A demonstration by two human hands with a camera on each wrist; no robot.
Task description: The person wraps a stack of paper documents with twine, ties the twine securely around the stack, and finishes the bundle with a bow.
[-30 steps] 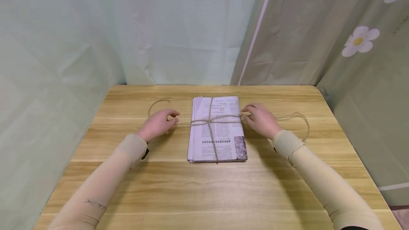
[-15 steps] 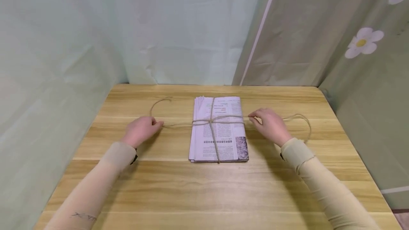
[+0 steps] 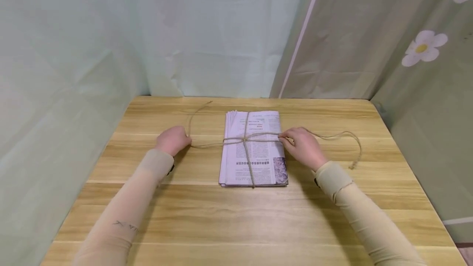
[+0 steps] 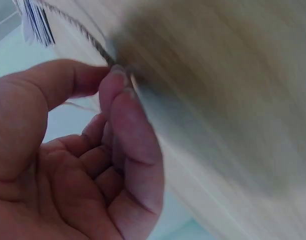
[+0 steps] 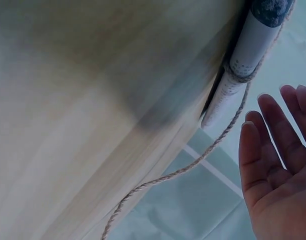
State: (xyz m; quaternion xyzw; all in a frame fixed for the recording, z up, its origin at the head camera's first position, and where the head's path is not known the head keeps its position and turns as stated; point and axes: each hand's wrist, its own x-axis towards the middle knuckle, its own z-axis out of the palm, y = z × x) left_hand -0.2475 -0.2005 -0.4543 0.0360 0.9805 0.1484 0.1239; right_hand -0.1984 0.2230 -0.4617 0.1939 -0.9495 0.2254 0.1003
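Note:
A stack of folded newspapers point(image 3: 258, 161) lies in the middle of the wooden table, bound crosswise with brown twine point(image 3: 207, 145) that crosses in a knot on top. Left of the stack, the left hand point(image 3: 171, 140) pinches one twine end between thumb and fingertips, plain in the left wrist view; the twine runs taut from there to the knot. The right hand point(image 3: 304, 145) is at the stack's right edge, fingertips near the twine. In the right wrist view its visible fingers point(image 5: 285, 132) are extended, with no twine seen between them.
A loose twine tail point(image 3: 347, 132) curves over the table point(image 3: 244, 221) right of the right hand. Another short tail point(image 3: 192, 117) bends behind the left hand. Curtains point(image 3: 207, 40) hang at the back and both sides, with a flower print at right.
The left hand moved left, took hold of the twine, then came slightly back right with its tail lifting. The right hand pulled a strand rightward, then returned to the stack's edge.

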